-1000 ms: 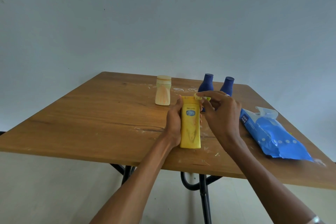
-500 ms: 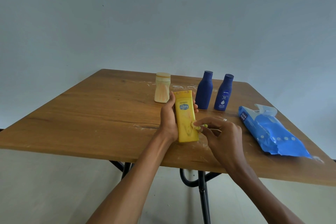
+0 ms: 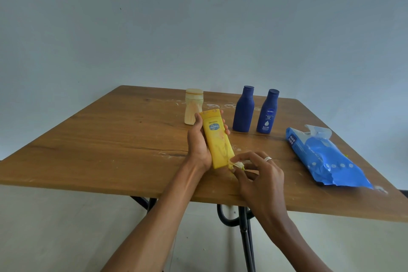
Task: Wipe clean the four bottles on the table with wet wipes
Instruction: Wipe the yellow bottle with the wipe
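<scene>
My left hand [image 3: 198, 146] grips a yellow bottle [image 3: 217, 139] tilted over the wooden table [image 3: 110, 150], label facing me. My right hand [image 3: 258, 174] pinches a small crumpled wet wipe [image 3: 236, 165] against the bottle's lower right corner. A beige bottle [image 3: 193, 106] stands just behind the yellow one. Two dark blue bottles [image 3: 243, 109] [image 3: 267, 111] stand upright side by side at the back right.
A blue pack of wet wipes [image 3: 324, 159] lies on the right side of the table, its flap open at the far end. White smears mark the tabletop near the bottles. Black metal legs [image 3: 244, 234] show under the front edge.
My right hand wiped from the yellow bottle's top down its front to the lower corner. My left hand shifted the bottle slightly left and tilted it.
</scene>
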The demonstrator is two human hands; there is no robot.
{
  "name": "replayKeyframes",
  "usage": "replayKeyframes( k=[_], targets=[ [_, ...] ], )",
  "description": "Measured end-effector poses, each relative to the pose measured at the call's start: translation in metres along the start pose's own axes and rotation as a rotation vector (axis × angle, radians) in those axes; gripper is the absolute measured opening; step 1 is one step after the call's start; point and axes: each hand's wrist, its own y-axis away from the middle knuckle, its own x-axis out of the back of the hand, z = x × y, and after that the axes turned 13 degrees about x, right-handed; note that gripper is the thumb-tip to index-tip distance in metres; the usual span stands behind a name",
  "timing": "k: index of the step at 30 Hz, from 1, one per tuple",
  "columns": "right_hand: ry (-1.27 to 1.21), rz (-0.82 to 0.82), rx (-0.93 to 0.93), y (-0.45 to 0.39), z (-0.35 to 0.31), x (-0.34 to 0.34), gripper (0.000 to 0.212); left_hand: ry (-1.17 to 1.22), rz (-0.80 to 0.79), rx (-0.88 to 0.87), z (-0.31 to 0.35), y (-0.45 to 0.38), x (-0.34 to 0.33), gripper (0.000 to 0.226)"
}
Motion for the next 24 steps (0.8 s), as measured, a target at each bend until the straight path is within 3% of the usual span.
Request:
replayKeyframes(
  k=[12,16,24],
  targets=[
    [0.074,0.001,0.162,0.012,-0.011,-0.028,0.024,0.076,-0.012,0.019,0.002,-0.003,0.004,0.064],
    [0.003,0.146,0.012,0.003,-0.004,-0.011,0.029,0.098,-0.027,-0.01,0.001,-0.003,0.003,0.062],
    [-0.232,0.156,-0.138,-0.007,0.002,0.001,0.025,0.057,-0.042,-0.047,0.002,0.002,-0.001,0.061]
  ],
)
